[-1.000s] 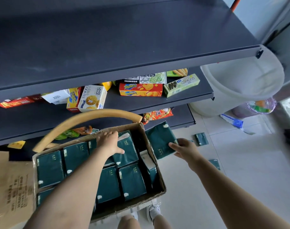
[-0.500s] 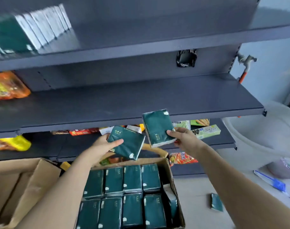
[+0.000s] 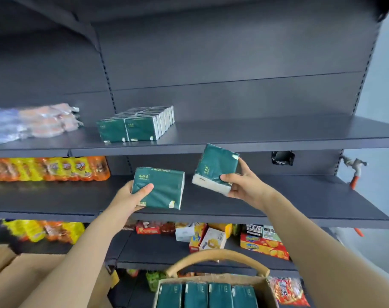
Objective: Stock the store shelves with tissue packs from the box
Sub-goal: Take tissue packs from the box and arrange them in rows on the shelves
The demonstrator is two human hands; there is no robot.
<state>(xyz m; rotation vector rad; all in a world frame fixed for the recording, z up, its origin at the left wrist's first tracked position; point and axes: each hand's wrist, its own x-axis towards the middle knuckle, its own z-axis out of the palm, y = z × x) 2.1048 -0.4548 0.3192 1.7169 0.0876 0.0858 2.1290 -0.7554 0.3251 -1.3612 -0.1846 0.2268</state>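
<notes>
Tissue packs, dark green, in three places. One pack in the left hand, thumb across its front, fingers behind: grip clenched on it, pack nearly upright, held in front of the middle shelf and not touching it. Second pack in the right hand, tilted, white end down-left, grip clenched on it too, thumb on the lower front, fingers behind the right edge. Both held side by side, apart, between the upper shelf's front edge and the middle shelf's.

Stocked packs on the upper shelf, standing in two rows just beside each other, near the front edge, left of centre. Clear-wrapped goods, blurred, at the left end of the same shelf, well apart from the hands.

Orange and yellow snack bags along the left rear of the middle shelf. Biscuit boxes on the lower shelf.

Box at the bottom edge, open, more packs upright inside in a row, curved handle arching above its far wall.
</notes>
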